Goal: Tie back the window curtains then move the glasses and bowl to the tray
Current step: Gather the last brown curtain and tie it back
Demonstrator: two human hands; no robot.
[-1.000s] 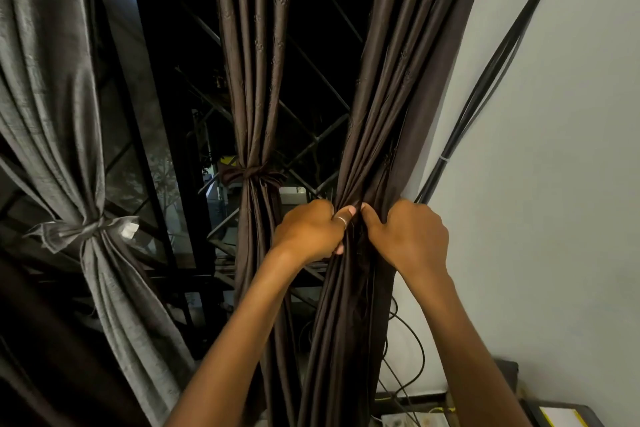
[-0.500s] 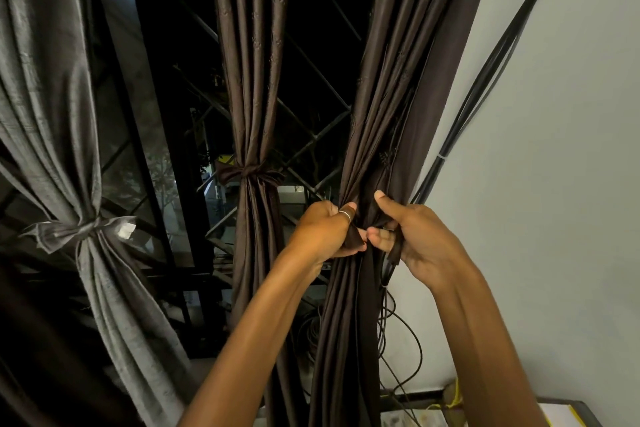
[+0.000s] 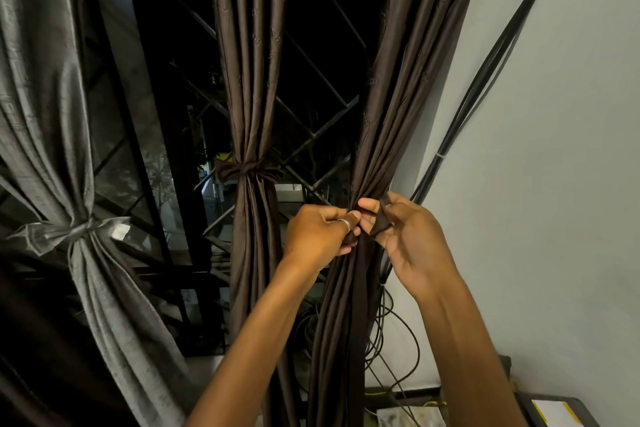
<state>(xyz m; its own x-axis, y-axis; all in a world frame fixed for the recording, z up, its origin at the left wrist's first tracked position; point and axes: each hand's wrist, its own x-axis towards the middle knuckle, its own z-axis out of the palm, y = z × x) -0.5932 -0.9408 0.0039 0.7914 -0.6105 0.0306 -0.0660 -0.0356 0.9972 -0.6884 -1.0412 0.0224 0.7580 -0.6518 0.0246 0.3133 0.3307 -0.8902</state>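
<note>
Two curtains, the grey curtain point(image 3: 52, 114) and the middle brown curtain point(image 3: 249, 80), are being shown tied at the waist. The right brown curtain point(image 3: 391, 114), beside the wall point(image 3: 554, 184), is being gripped in a bunch by the left hand point(image 3: 318, 232), fingers curled round the folds. A dark tie strip point(image 3: 381, 222) is being pinched by the right hand point(image 3: 412, 236) just beside the bunch, so wrapping and knotting is probably being called for next; glasses, bowl and tray are not being shown.

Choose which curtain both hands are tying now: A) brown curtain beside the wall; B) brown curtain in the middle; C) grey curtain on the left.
A: the left hand and right hand pinch the fabric of the gathered brown curtain beside the wall.
</note>
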